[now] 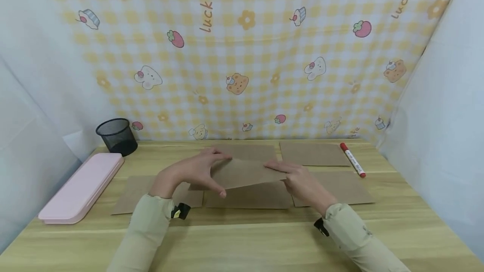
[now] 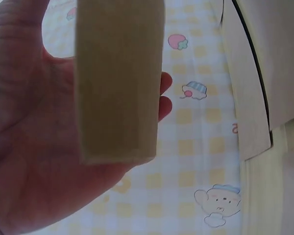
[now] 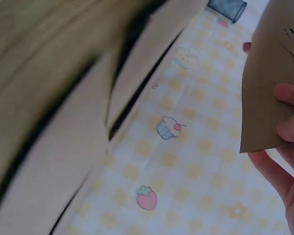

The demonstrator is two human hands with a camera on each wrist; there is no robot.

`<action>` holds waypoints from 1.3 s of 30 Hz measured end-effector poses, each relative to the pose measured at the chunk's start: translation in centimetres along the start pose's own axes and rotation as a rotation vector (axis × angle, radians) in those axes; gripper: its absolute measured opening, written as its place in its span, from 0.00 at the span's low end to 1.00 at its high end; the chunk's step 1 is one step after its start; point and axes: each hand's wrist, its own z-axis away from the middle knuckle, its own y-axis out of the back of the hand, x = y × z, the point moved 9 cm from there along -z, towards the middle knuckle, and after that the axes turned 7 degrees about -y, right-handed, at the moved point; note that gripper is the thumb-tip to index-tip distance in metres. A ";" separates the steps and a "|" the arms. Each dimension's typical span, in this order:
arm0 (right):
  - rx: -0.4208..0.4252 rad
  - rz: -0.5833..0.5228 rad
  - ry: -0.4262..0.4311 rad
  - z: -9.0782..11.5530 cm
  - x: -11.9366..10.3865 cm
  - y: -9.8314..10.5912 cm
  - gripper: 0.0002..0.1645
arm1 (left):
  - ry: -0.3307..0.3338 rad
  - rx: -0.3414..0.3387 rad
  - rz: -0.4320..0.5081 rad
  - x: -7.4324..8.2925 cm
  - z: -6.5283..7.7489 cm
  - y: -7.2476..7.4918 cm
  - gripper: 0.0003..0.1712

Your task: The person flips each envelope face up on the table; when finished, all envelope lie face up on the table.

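Observation:
Above the table, a brown kraft paper piece point(image 1: 245, 173) is held up by both hands, slightly tilted. My left hand point(image 1: 194, 171) grips its left end, thumb at the near edge and fingers at the far edge. At the right end, my right hand point(image 1: 300, 181) pinches the piece between thumb and fingers. Dark markings and a thin line show on the kraft paper piece point(image 3: 264, 98) in the right wrist view. Beneath it lies another brown piece point(image 1: 249, 198), partly covered. A further brown piece point(image 1: 249, 150) lies just behind.
More flat brown pieces lie at front left point(image 1: 130, 192), front right point(image 1: 340, 190) and back right point(image 1: 315, 154). A red-capped white marker point(image 1: 353, 160) lies at the right. On the left are a pink case point(image 1: 81, 188) and a black mesh pen holder point(image 1: 118, 135). A checkered curtain point(image 1: 245, 53) hangs behind.

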 end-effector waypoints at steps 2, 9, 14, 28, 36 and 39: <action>0.022 -0.014 -0.014 0.0 0.1 0.5 0.43 | -0.008 -0.002 0.007 0.1 -0.1 0.0 0.60; 0.078 -0.028 -0.011 0.1 0.7 1.4 0.43 | -0.034 0.037 0.038 0.7 -0.2 0.6 0.56; 0.100 -0.055 -0.044 0.0 1.8 1.9 0.38 | -0.042 0.289 0.097 0.8 0.4 3.6 0.52; -0.023 -0.318 -0.265 -0.1 5.6 2.5 0.24 | -0.124 0.621 0.149 -2.1 2.0 7.0 0.08; -0.111 -0.525 -0.332 0.2 5.4 2.7 0.23 | -0.173 0.503 0.177 -0.2 0.9 5.7 0.27; -0.139 -0.575 -0.369 0.3 5.6 2.6 0.20 | -0.189 0.512 0.186 0.0 0.8 5.6 0.26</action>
